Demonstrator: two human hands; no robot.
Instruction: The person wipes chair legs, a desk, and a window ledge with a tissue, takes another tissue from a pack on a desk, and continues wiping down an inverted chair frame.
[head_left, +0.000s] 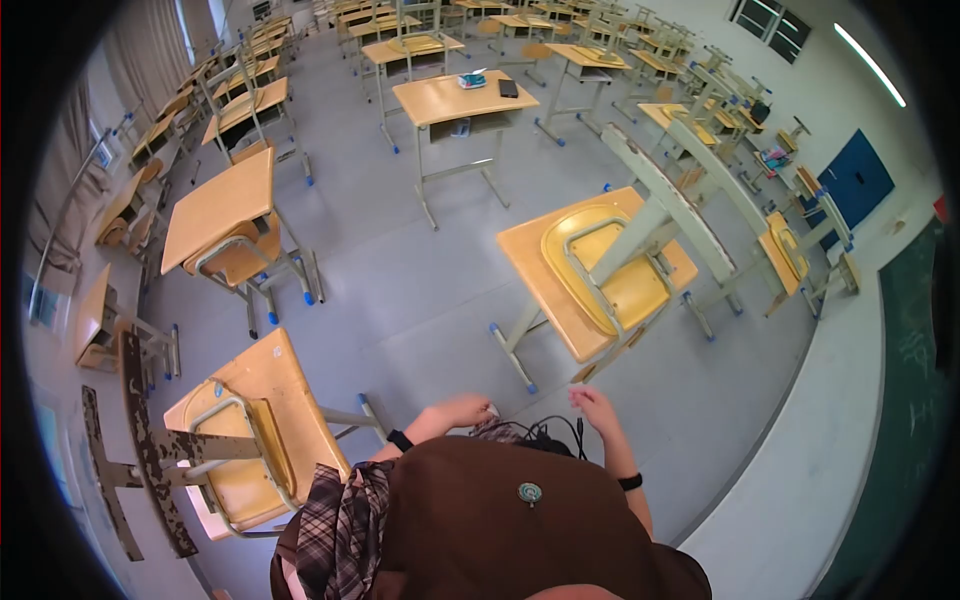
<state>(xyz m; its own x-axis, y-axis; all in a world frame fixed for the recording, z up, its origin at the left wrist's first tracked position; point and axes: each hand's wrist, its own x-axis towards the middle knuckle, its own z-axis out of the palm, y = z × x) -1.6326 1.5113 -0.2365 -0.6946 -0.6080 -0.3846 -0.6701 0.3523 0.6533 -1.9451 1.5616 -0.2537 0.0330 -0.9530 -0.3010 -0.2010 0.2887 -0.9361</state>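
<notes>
Low in the head view, my left hand (465, 410) is in front of my brown top (480, 510), with its fingers curled beside a small pale item at the fingertips, too small to name. To its right, my right hand (592, 405) is raised with the fingers bent; whether it holds anything cannot be made out. Black cables (545, 432) loop between the two hands, one end standing up near my right hand. Each wrist has a black band. A plaid cloth (340, 520) hangs at my left side.
A desk (285, 385) with an upturned chair stands close at left, another desk (525, 260) with an upturned chair at right. Ahead, a desk (435, 100) bears a tissue pack (472, 79) and a dark phone-like object (508, 88). Rows of desks stretch behind; a chalkboard (900, 400) is at right.
</notes>
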